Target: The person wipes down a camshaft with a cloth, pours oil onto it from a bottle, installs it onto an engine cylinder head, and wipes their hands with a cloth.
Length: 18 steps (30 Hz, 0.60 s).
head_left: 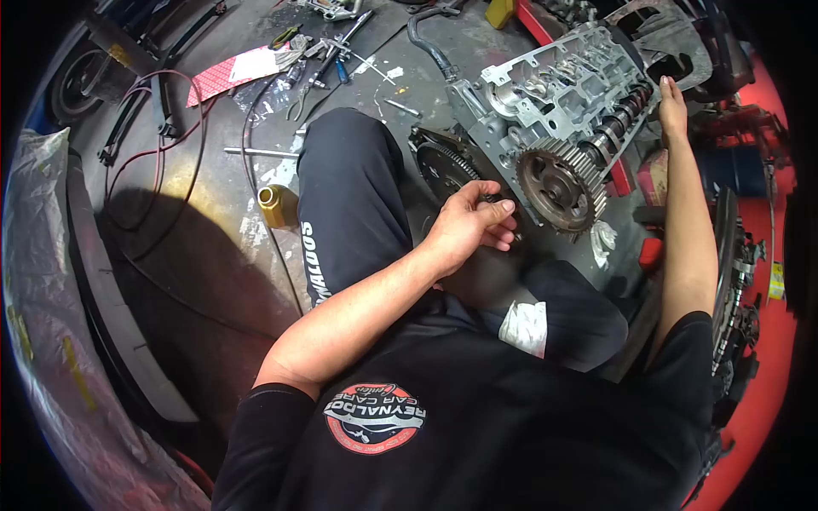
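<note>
A silver cylinder head rests at an angle in front of me, with a camshaft along its right side. On the camshaft's near end is a toothed cam sprocket. My left hand is curled just left of the sprocket, thumb and fingers closed; whatever they hold is hidden. Beside the far right of the cylinder head, my right hand has its fingers stretched out, near a flat grey metal plate with cut-outs. A dark toothed wheel lies beyond my left hand.
A yellow bottle stands on the floor left of my knee. Farther off lie pliers, a blue-handled screwdriver and a red-and-white package. A dark hose crosses the floor. Red metalwork borders the right side.
</note>
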{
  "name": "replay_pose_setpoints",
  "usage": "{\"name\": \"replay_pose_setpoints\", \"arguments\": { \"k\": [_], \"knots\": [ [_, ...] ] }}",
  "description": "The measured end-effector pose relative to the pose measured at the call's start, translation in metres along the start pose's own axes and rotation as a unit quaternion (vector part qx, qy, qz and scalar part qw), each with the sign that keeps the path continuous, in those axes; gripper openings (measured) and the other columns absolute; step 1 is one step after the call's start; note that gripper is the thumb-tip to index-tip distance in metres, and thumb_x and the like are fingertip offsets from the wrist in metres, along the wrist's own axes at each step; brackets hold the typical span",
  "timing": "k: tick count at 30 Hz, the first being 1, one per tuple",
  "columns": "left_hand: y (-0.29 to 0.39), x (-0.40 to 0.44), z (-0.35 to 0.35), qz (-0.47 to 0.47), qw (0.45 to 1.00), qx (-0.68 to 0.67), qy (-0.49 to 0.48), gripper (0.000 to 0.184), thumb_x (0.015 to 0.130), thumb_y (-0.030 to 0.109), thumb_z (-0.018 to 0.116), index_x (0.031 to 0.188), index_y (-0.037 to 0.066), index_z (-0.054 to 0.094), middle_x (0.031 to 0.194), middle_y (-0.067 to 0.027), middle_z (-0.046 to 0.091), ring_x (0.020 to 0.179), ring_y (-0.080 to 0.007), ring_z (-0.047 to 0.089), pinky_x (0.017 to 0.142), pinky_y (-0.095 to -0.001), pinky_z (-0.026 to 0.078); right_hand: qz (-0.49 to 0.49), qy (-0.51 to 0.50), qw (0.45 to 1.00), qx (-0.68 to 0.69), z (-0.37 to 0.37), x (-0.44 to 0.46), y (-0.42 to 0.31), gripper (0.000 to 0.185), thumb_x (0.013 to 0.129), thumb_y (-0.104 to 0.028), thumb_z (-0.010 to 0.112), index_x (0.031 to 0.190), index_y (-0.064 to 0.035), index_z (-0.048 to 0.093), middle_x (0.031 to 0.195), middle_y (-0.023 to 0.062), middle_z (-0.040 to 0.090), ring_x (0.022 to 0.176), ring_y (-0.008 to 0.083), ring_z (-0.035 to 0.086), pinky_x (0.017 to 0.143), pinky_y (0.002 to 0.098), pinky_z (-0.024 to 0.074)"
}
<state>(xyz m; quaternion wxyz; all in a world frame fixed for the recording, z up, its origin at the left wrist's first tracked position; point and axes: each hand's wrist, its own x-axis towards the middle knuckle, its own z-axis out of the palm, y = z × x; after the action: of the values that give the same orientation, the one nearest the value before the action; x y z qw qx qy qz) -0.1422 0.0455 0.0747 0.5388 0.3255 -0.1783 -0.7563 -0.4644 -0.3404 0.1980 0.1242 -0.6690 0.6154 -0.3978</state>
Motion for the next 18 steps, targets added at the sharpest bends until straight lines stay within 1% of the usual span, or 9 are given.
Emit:
{"name": "replay_pose_setpoints", "arguments": {
  "k": [4,7,8,11,13,14,15,16,18],
  "knots": [
    [-0.002,0.004,0.003,0.003,0.998,0.055,-0.002,0.041,0.102,0.019,0.060,0.131,-0.005,0.045,0.095,-0.0170,0.067,0.078,-0.0212,0.068,0.069,-0.0341,0.060,0.021,-0.020,1.000,0.008,-0.020,-0.038,-0.046,0.072,0.099,-0.053,0.057,0.150,-0.0041,0.043,0.152,0.0104,0.048,0.137,0.0279,0.047,0.109,0.0401,0.0389],
    [0.001,0.010,0.005,0.007,0.997,0.068,-0.027,0.037,0.103,0.021,0.058,0.127,-0.006,0.048,0.095,-0.0157,0.067,0.078,-0.0205,0.069,0.069,-0.0333,0.060,0.095,0.003,0.988,0.119,-0.033,-0.068,-0.080,0.067,0.098,-0.051,0.060,0.144,-0.0044,0.048,0.138,0.0118,0.056,0.120,0.0219,0.058,0.092,0.0356,0.0495],
    [0.004,0.012,0.006,0.003,0.997,0.071,-0.034,0.036,0.104,0.022,0.056,0.125,-0.006,0.050,0.095,-0.0152,0.068,0.077,-0.0202,0.069,0.069,-0.0328,0.060,0.059,0.013,0.989,0.135,-0.036,-0.092,-0.101,0.053,0.100,-0.045,0.059,0.132,-0.0039,0.057,0.117,0.0071,0.062,0.103,0.0136,0.060,0.083,0.0303,0.0500],
    [0.011,0.016,0.009,-0.004,0.995,0.087,-0.054,0.035,0.105,0.023,0.055,0.123,-0.006,0.052,0.094,-0.0148,0.068,0.076,-0.0195,0.069,0.068,-0.0323,0.060,-0.050,-0.052,0.986,0.147,-0.039,-0.186,-0.170,0.033,0.101,-0.033,0.061,0.110,-0.0018,0.064,0.091,-0.0009,0.062,0.080,0.0057,0.056,0.070,0.0232,0.0464],
    [0.012,0.021,0.013,0.003,0.992,0.108,-0.063,0.032,0.105,0.023,0.053,0.118,-0.006,0.055,0.092,-0.0147,0.069,0.074,-0.0192,0.069,0.066,-0.0316,0.060,-0.078,-0.113,0.988,0.067,-0.039,-0.246,-0.204,0.025,0.100,-0.029,0.063,0.107,-0.0048,0.064,0.090,-0.0023,0.059,0.079,0.0044,0.052,0.070,0.0212,0.0437],
    [0.013,0.024,0.015,0.008,0.990,0.122,-0.065,0.030,0.106,0.022,0.052,0.116,-0.006,0.056,0.091,-0.0143,0.069,0.072,-0.0185,0.069,0.064,-0.0314,0.059,-0.057,-0.105,0.991,0.066,-0.030,-0.277,-0.224,0.021,0.097,-0.024,0.068,0.105,-0.0048,0.063,0.089,-0.0032,0.057,0.080,0.0050,0.050,0.071,0.0212,0.0428],
    [0.014,0.026,0.018,0.012,0.988,0.137,-0.067,0.029,0.107,0.021,0.050,0.114,-0.006,0.057,0.089,-0.0140,0.069,0.070,-0.0177,0.069,0.062,-0.0311,0.059,-0.120,-0.100,0.988,0.017,-0.023,-0.295,-0.223,0.024,0.092,-0.021,0.074,0.105,-0.0055,0.063,0.090,-0.0029,0.056,0.082,0.0067,0.049,0.072,0.0221,0.0432],
    [0.014,0.029,0.021,0.010,0.988,0.138,-0.072,0.029,0.107,0.021,0.050,0.114,-0.006,0.057,0.089,-0.0140,0.069,0.070,-0.0177,0.069,0.062,-0.0311,0.059,-0.104,-0.105,0.989,0.012,-0.016,-0.307,-0.225,0.030,0.087,-0.021,0.080,0.105,-0.0045,0.062,0.091,-0.0028,0.055,0.083,0.0075,0.048,0.073,0.0238,0.0439],
    [0.013,0.030,0.025,0.052,0.975,0.217,-0.024,0.026,0.107,0.019,0.048,0.108,-0.005,0.058,0.082,-0.0112,0.069,0.064,-0.0153,0.067,0.056,-0.0304,0.057,-0.176,-0.063,0.979,-0.087,-0.001,-0.317,-0.225,0.036,0.082,-0.021,0.084,0.103,-0.0018,0.062,0.090,0.0047,0.057,0.079,0.0162,0.054,0.070,0.0293,0.0471]
  ]
}}
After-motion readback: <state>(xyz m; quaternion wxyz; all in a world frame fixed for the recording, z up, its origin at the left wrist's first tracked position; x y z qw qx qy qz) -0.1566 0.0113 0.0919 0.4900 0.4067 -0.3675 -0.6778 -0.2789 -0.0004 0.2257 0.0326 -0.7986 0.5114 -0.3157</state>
